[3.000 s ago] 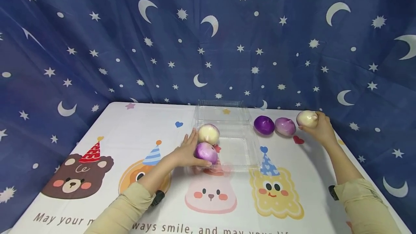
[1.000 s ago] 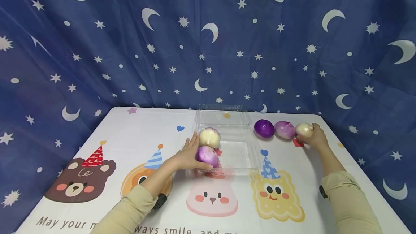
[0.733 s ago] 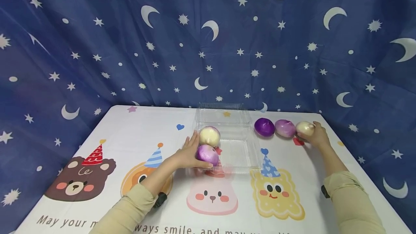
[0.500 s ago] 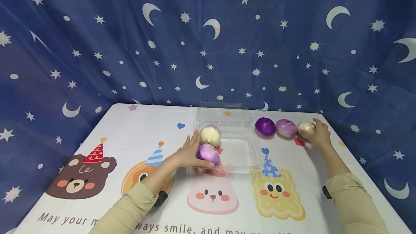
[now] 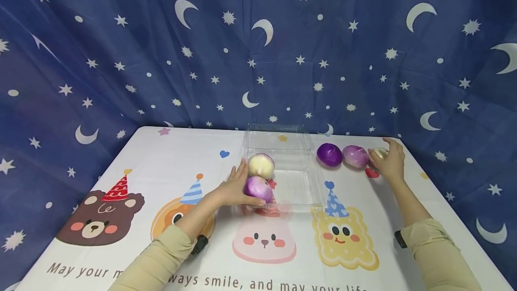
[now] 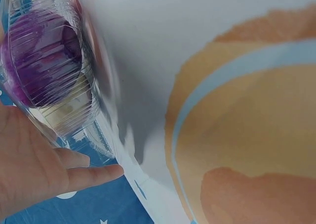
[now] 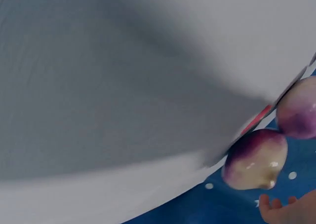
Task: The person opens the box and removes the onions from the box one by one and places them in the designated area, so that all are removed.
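Note:
A hinged clear plastic box lies with its lid back. In its left side sit a pale onion and, in front, a purple-pink onion. My left hand rests against the box's left wall, fingers straight; the left wrist view shows the hand beside the ribbed plastic. At the table's back right, my right hand partly hides a whitish onion. In the right wrist view, fingertips of the hand are slightly apart from that onion, loosely bent.
A dark purple onion and a light purple onion stand in a row with the whitish one, right of the box. The white cartoon-print tablecloth covers the table. A blue star-and-moon curtain hangs behind the table's back edge.
The right hand has brought the whitish onion down and left beside the light purple one. Since then that hand has shifted left, covering more of it. The left hand stays at the box.

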Demonstrator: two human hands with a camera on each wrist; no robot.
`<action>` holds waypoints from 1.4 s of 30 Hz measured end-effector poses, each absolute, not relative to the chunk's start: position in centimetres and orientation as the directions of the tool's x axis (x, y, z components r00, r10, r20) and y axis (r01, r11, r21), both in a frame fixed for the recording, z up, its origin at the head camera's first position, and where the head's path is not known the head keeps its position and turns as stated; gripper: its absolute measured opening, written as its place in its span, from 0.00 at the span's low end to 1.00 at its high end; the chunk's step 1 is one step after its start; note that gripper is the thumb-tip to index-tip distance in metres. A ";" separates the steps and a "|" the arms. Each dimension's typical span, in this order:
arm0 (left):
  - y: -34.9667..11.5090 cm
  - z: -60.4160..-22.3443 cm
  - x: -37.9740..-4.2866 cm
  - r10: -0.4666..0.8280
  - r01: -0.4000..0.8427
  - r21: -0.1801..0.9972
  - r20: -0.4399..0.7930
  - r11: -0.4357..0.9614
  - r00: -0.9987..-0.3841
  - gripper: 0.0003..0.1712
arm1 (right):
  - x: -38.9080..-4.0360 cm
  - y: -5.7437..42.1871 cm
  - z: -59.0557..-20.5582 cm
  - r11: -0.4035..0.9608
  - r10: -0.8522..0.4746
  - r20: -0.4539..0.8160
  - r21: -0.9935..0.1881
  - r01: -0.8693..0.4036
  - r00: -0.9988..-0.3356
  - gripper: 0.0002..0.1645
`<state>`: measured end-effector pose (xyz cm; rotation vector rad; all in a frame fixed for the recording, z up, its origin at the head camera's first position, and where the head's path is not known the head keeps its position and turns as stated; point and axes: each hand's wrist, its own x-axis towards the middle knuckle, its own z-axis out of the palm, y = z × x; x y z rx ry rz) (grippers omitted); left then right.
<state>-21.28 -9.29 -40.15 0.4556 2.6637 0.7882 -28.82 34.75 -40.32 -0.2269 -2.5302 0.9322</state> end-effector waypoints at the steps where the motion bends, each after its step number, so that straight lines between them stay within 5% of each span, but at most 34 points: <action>1: -9.3 -40.2 -21.3 0.387 0.207 0.569 -0.216 0.796 -0.897 0.73 | -28.8 34.4 -40.2 0.756 0.293 0.360 -0.654 -0.015 -0.886 0.36; 14: -9.5 -40.2 -21.4 0.385 0.200 0.574 -0.221 0.794 -0.896 0.74 | -29.1 29.1 -39.4 0.687 0.034 0.524 -0.631 -0.361 -0.851 0.30; 32: -9.6 -40.2 -21.4 0.389 0.194 0.583 -0.229 0.789 -0.892 0.75 | -29.0 22.0 -37.0 0.662 -0.379 0.336 -0.553 -0.506 -0.862 0.42; 42: -9.6 -40.2 -21.4 0.391 0.195 0.586 -0.228 0.787 -0.892 0.74 | -29.7 18.8 -36.3 0.581 -0.635 0.158 -0.547 -0.602 -0.756 0.53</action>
